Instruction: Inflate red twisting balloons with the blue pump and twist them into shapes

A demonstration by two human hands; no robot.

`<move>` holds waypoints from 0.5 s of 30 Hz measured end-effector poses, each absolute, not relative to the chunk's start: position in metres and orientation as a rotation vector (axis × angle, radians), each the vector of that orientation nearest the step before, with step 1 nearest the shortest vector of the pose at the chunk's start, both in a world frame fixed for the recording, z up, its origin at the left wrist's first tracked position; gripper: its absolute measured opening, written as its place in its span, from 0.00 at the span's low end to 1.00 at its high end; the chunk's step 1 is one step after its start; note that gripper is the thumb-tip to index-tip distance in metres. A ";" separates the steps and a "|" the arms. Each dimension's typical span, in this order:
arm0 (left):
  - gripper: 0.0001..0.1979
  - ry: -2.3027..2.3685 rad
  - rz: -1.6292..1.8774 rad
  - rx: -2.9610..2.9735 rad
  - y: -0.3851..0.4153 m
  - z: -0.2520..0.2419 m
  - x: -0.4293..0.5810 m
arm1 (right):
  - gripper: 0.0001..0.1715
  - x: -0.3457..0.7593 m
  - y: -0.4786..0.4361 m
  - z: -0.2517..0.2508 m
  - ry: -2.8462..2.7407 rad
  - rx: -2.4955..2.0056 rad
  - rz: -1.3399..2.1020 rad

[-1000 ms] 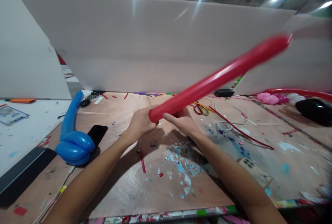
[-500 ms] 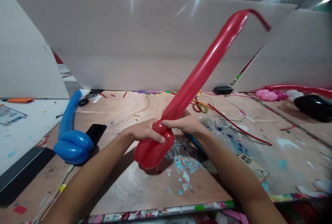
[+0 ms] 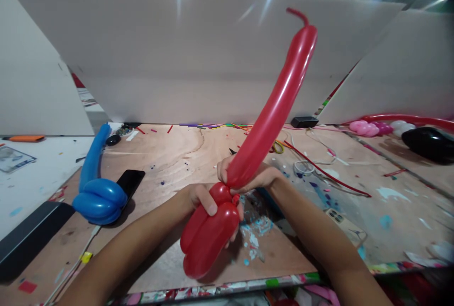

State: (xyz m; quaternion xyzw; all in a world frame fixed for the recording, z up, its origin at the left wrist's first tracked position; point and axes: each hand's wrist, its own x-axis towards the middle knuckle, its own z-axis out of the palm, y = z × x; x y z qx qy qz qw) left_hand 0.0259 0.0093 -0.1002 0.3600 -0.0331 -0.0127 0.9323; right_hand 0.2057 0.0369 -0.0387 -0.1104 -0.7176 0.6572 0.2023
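A long red balloon (image 3: 275,109) slants up to the right from my hands, its thin uninflated tail curling left at the top. At its lower end are twisted bubbles: a small round one and longer lobes below. My left hand (image 3: 204,199) is wrapped round these lower bubbles, thumb on top and fingertips showing at the far side. Just above the twist, my right hand (image 3: 248,178) grips the base of the long section from behind and below. A blue balloon (image 3: 99,199) with twisted lobes and a long upright part lies to the left.
A black phone (image 3: 131,180) and a dark box (image 3: 33,240) lie at the left. Scissors (image 3: 277,146), an uninflated red balloon (image 3: 329,180) and a phone in a pale case (image 3: 345,228) are to the right. A white panel (image 3: 198,60) stands behind the table.
The lower red lobes have come down and nearer to me. The long section has turned more upright, its tip swinging left. My right hand has shifted to hold the section's base.
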 end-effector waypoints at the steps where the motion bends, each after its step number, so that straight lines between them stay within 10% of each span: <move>1: 0.25 -0.063 -0.046 0.743 0.009 -0.101 0.027 | 0.19 0.206 0.039 -0.039 -2.036 -0.251 1.842; 15: 0.13 1.077 0.495 1.735 0.032 -0.062 0.017 | 0.15 0.196 0.039 -0.040 -1.866 -0.971 1.440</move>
